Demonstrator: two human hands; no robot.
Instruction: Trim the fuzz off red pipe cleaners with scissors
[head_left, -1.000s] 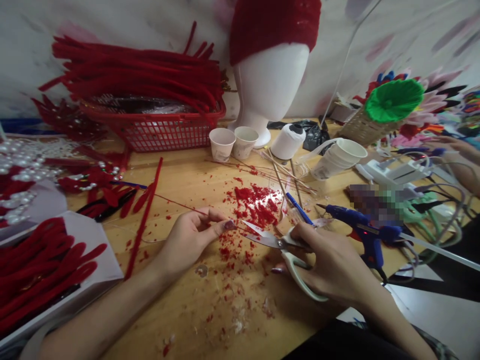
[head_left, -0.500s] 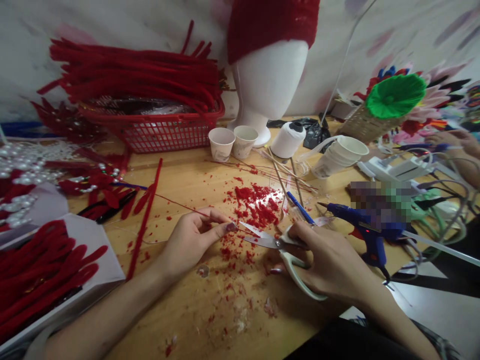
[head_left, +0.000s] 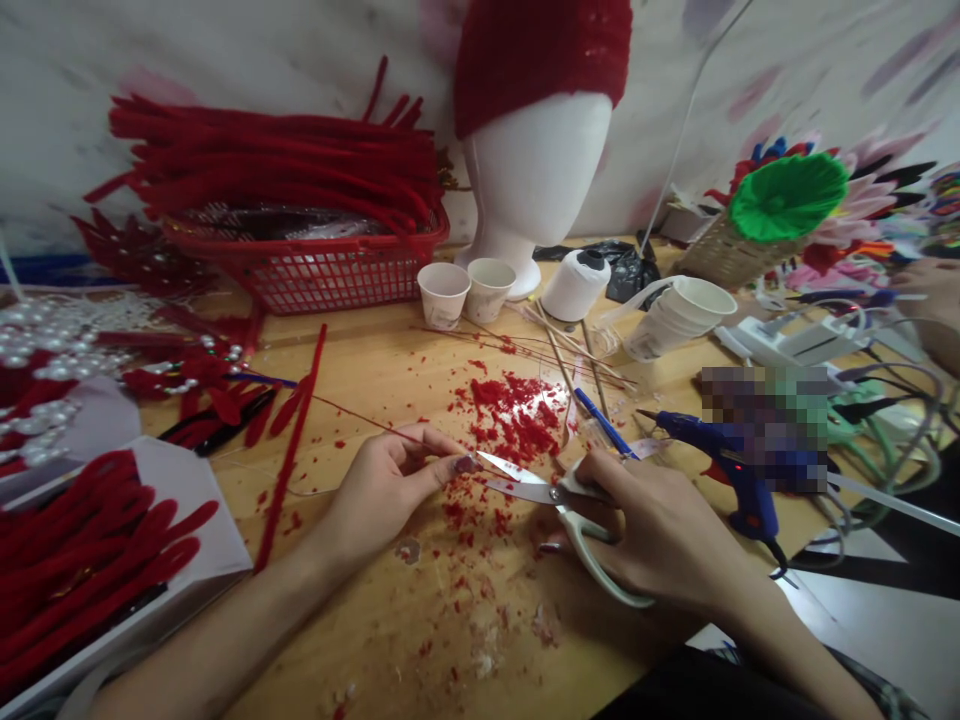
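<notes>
My left hand (head_left: 397, 478) pinches a thin dark-red wire (head_left: 352, 412) between thumb and fingertips, and the wire's far end runs out to the upper left. In my right hand (head_left: 637, 520) is a pair of scissors (head_left: 564, 500) with pale handles. Their blades are parted and point left, with the tips close by my left thumb. A heap of red fuzz clippings (head_left: 514, 412) lies on the wooden table (head_left: 360, 620) just beyond the blades, and more bits are scattered beneath them. Left of my left hand lies a long red fuzzy strip (head_left: 291, 450).
Red fuzzy stems fill a red basket (head_left: 330, 275) at the back and a white box (head_left: 217, 530) at left. Paper cups (head_left: 444, 295), a thread cone (head_left: 576, 285) and a white mannequin head (head_left: 536, 170) stand behind. At right lie a blue glue gun (head_left: 712, 450) and cables; another person's hand (head_left: 930, 295) shows.
The view has tipped slightly, so the background sits a little lower. Both hands, the wire and the parted scissors keep nearly the same places.
</notes>
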